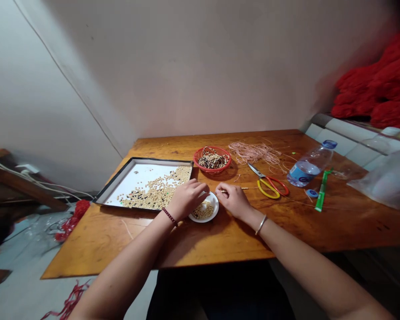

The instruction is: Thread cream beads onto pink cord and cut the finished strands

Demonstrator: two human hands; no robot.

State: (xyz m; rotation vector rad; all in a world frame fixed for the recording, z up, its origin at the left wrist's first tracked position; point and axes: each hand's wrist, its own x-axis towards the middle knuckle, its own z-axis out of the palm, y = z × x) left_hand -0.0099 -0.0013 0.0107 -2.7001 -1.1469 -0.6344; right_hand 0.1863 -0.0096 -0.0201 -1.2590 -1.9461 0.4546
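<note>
Warm honey-coloured wooden bench (pixel 96 242), varnished and scuffed, set against a bare off-white plaster wall (pixel 200 75) with a thin cable (pixel 70 80) running diagonally down its left part. At the middle of the bench, a small white saucer (pixel 210 218) holding pale round beads (pixel 203 210). Right hand (pixel 233 201) closed in a pinch on a thin beaded strand (pixel 235 189), the strand reaching out over the bench, just above the saucer. Left hand (pixel 187 199) curled, fingertips beside the strand and over the saucer's rim; any grip there hidden, so no telling. To the left, a black-edged tray (pixel 120 175) lined with white, strewn with pale and dark beads (pixel 156 191). Behind the hands, a red plastic basket (pixel 212 159) of mixed beads, then a loose tangle of pink cord (pixel 253 152). Further right, orange-and-yellow-handled scissors (pixel 268 186), a water bottle (pixel 308 164) on its side, a green strip (pixel 322 192), a plastic bag (pixel 385 180). Above, on a white tiled ledge (pixel 340 135), a heap of red fluffy material (pixel 370 84). Below the bench's left corner, bundled wires (pixel 36 184) and red cord (pixel 70 302) on a pale floor (pixel 13 289).
</note>
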